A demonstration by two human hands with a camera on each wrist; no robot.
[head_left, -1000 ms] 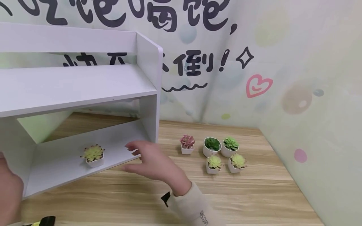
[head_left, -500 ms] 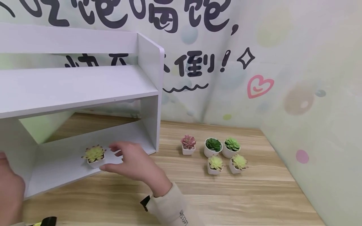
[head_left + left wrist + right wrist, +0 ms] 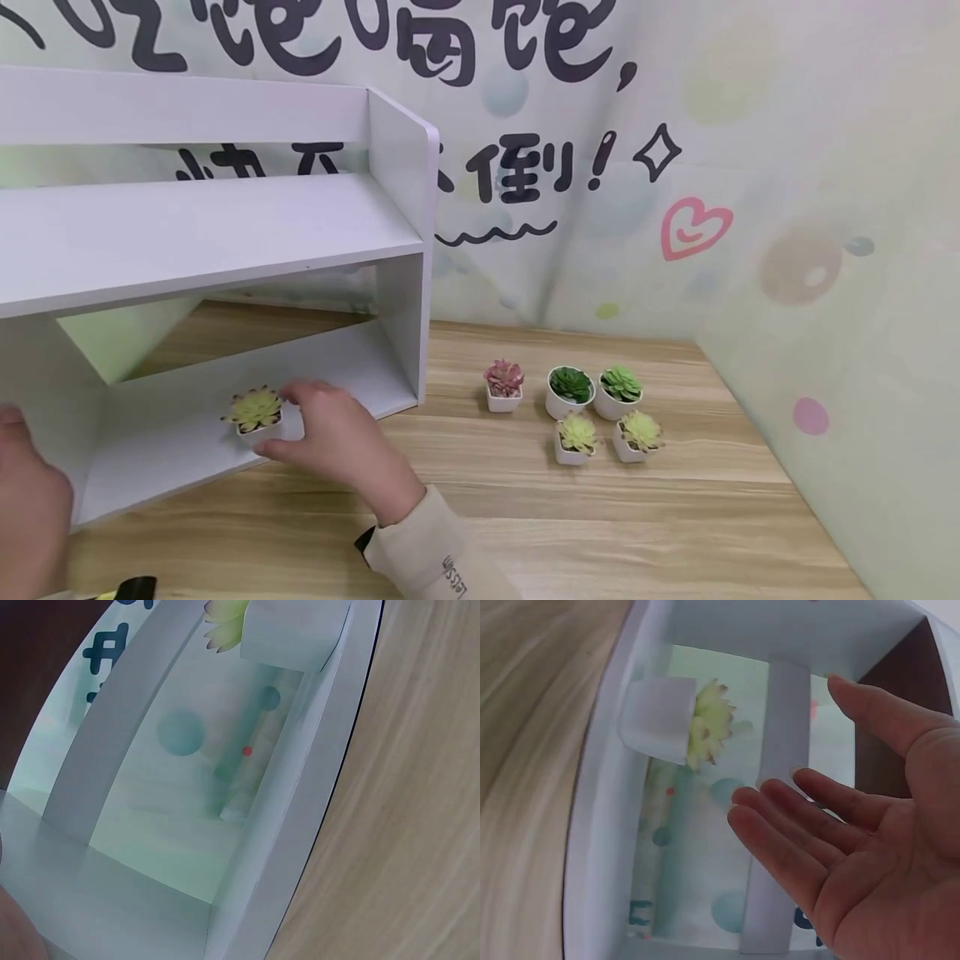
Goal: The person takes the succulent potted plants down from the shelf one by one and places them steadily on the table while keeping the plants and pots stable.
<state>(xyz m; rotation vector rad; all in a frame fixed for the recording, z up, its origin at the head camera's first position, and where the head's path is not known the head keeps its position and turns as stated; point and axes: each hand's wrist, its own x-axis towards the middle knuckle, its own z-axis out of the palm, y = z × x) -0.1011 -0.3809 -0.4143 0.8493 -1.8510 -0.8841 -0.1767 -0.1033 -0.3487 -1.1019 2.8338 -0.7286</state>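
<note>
A yellow-green succulent in a white square pot (image 3: 258, 433) stands on the lower board of the white shelf (image 3: 210, 252). My right hand (image 3: 333, 437) is at the pot's right side, thumb toward the front and fingers behind. The right wrist view has this hand (image 3: 855, 847) with fingers spread and relaxed, apart from the potted succulent (image 3: 664, 720). My left hand (image 3: 30, 508), partly cut off by the frame, lies beside the shelf's left panel; whether its fingers hold the panel is hidden. Only its edge (image 3: 15, 934) enters the left wrist view.
Right of the shelf, several potted succulents stand on the wooden table (image 3: 600, 517): a red one (image 3: 504, 387), a dark green one (image 3: 570, 390), a bright green one (image 3: 621, 387) and two yellow-green ones in front. A printed wall (image 3: 750, 167) borders the table behind and right.
My right hand has moved left over the lower board, from the shelf's right part to beside the potted succulent. The left hand has stayed by the left panel.
</note>
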